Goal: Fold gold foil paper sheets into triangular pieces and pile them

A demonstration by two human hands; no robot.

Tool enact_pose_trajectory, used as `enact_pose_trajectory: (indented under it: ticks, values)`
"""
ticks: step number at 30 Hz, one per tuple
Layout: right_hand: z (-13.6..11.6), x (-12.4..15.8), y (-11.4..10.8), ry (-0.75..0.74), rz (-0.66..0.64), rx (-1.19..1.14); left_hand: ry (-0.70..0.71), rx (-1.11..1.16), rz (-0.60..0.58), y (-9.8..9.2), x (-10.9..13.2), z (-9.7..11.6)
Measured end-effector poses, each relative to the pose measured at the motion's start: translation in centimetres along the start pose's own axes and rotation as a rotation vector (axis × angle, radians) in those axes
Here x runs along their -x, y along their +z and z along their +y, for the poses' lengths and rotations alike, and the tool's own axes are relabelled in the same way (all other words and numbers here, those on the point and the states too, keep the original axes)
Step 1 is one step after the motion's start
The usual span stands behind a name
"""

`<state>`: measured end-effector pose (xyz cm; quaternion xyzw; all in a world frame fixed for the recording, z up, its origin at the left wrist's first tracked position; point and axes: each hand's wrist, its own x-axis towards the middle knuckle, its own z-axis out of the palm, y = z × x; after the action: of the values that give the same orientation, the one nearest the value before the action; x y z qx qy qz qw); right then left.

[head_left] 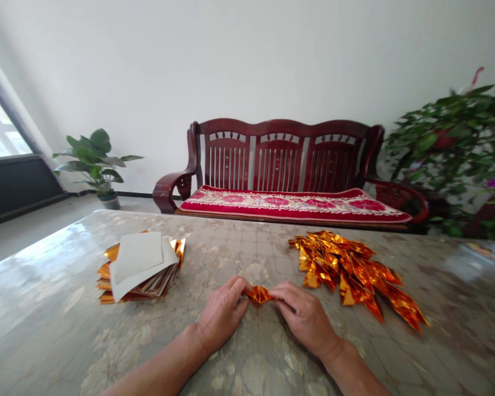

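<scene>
Between my two hands is a small folded piece of shiny orange-gold foil paper point(259, 295), just above or on the table. My left hand point(225, 308) pinches its left end, and my right hand point(303, 313) pinches its right end. To the right lies a pile of folded gold foil paper pieces point(346, 269), pointed at their ends. On the left sits a stack of square foil paper sheets point(142, 267), pale side up on top, with gold edges sticking out unevenly. My fingertips partly cover the ends of the held piece.
A patterned cover lies over the table point(247, 352). Clear plastic packaging point(474, 261) rests near its right edge. Beyond stands a dark red wooden bench point(278, 159) with a red floral cushion point(292, 204). Potted plants point(97, 157) flank the bench on both sides.
</scene>
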<state>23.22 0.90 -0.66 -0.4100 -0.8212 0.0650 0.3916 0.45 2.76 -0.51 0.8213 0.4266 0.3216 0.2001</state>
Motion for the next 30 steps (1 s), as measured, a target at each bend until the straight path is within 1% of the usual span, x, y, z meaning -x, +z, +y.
enact_pose_trajectory:
  ticks: [3, 8, 12, 15, 19, 23, 26, 30]
  values:
    - [-0.1, -0.1, -0.1, -0.021, 0.002, 0.016, -0.017, 0.038, 0.016, 0.2, 0.0, -0.2]
    - [-0.1, -0.1, -0.2, -0.043, 0.095, 0.079, -0.078, 0.177, 0.073, 0.5, 0.1, -0.4]
    - [0.1, -0.1, -0.2, -0.057, 0.117, 0.108, -0.100, 0.267, 0.126, 0.8, -0.1, -0.6]
    - [0.2, -0.1, -0.3, -0.054, 0.132, 0.132, -0.105, 0.287, 0.155, 1.1, -0.3, -1.0]
    - [0.4, -0.2, -0.7, -0.038, 0.198, 0.202, -0.126, 0.259, 0.174, 1.3, -0.5, -1.4]
    - [0.7, -0.1, -1.0, 0.041, 0.258, 0.287, -0.144, 0.242, 0.169, 1.3, -0.4, -1.4]
    - [0.9, -0.2, -1.1, 0.094, 0.293, 0.337, -0.158, 0.241, 0.141, 1.2, -0.4, -1.4]
    - [1.1, -0.5, -1.8, 0.125, 0.349, 0.385, -0.155, 0.188, 0.105, 1.1, -0.3, -1.5]
